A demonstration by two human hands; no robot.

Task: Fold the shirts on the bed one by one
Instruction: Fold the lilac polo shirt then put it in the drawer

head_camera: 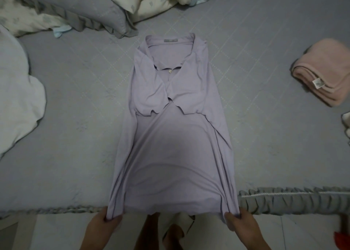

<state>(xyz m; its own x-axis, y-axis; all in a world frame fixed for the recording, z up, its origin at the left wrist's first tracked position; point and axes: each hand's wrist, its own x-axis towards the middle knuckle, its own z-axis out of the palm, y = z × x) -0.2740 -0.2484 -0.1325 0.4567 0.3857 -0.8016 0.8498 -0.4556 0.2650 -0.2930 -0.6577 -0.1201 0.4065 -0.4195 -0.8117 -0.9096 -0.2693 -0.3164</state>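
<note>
1. Lilac knit is bunched in both hands: the left hand [106,222] pinches the near-left corner of the shirt [170,136] hem, and the right hand [239,222] pinches the near-right corner, fingers curled into the cloth on each side.
2. The shirt lies lengthwise down the middle of the bed [75,117], collar at the far end, hem pulled taut past the near ruffled edge of the bed. Both sleeves are already laid inward across the chest, meeting just below the collar button.
3. By my judgement the next step is the lengthwise fold, hem carried up toward the collar.
4. Risks from here: the fabric looks thin and slippery, so lifting the hem quickly could drag the folded-in sleeves out of place; uneven pull between the two corners would skew the fold line; a loose pinch could let one corner drop off the edge.
5. Farther out: a folded pink garment [322,71] sits well apart at the right, a white bundle [19,90] at the left, and a grey pillow [75,5] with rumpled bedding along the far side.
</note>
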